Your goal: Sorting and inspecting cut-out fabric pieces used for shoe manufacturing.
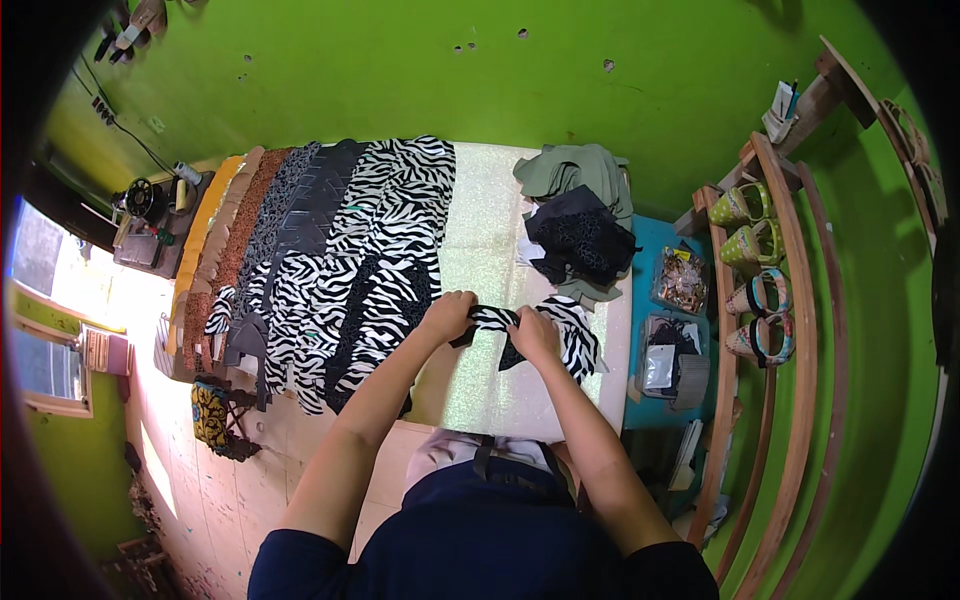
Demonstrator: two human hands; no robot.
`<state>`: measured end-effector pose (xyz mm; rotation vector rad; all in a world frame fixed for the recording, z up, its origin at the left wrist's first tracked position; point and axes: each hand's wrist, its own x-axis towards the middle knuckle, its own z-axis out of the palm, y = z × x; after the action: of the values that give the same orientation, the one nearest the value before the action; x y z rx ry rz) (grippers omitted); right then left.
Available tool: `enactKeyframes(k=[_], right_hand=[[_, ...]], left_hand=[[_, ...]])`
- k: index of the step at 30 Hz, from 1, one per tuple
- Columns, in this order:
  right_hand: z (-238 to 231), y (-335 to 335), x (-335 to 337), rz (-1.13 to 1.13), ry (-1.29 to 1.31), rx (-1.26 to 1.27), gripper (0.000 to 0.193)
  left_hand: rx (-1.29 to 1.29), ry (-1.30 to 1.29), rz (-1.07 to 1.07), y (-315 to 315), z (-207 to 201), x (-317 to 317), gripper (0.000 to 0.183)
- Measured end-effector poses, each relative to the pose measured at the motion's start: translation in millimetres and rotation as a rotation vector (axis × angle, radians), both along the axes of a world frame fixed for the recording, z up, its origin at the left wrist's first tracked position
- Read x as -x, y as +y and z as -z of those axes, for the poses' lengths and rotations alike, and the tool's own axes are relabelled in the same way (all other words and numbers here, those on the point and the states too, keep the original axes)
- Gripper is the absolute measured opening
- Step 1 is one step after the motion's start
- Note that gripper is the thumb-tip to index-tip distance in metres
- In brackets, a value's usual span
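Observation:
Above the near part of the table, a zebra-print material piece (493,319) stretches between my two hands. My left hand (450,316) pinches its left end, where a dark underside shows. Closed fingers of my right hand (535,334) hold the other end. Just right of that hand lie more zebra-print pieces (578,345), partly covered by it. On the left, overlapping rows of zebra-print pieces (400,210) cover much of the table, with black patterned pieces (355,310) among them.
The table (485,200) has a pale shiny top. Orange, brown and grey strips (235,225) line its left end, near a sewing machine (142,200). Black pieces (580,235) and green pieces (570,168) sit at right, beside plastic boxes (680,275) and a wooden rack (785,360) with sandals.

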<state>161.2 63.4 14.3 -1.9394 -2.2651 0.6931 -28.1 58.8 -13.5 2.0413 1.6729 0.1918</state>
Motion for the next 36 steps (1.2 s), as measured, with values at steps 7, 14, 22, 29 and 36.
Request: enactKeyframes(k=[7,14,22,29,36], right_hand=[[5,-6,-8,-0.071,0.108,-0.073,0.022],[7,9,6,0.011,0.193,-0.027,0.021],[20,24,28,0.109,0.694,0.335,0.025],[33,-40,76,-0.085,0.729,0.456,0.029],[21,-123,120,-0.212,0.623,0.161,0.034]], left_hand=[[-0.172,-0.046,-0.025,-10,-7,-2,0.019],[0.053,-0.246,-0.203,-5,-28,4,0.021],[0.091,-0.754,-0.442,-20,-48,48,0.037],[0.079,-0.480,-0.689,-117,-59,92,0.040],[-0.063,-0.413,-0.718,-196,-48,126,0.037]])
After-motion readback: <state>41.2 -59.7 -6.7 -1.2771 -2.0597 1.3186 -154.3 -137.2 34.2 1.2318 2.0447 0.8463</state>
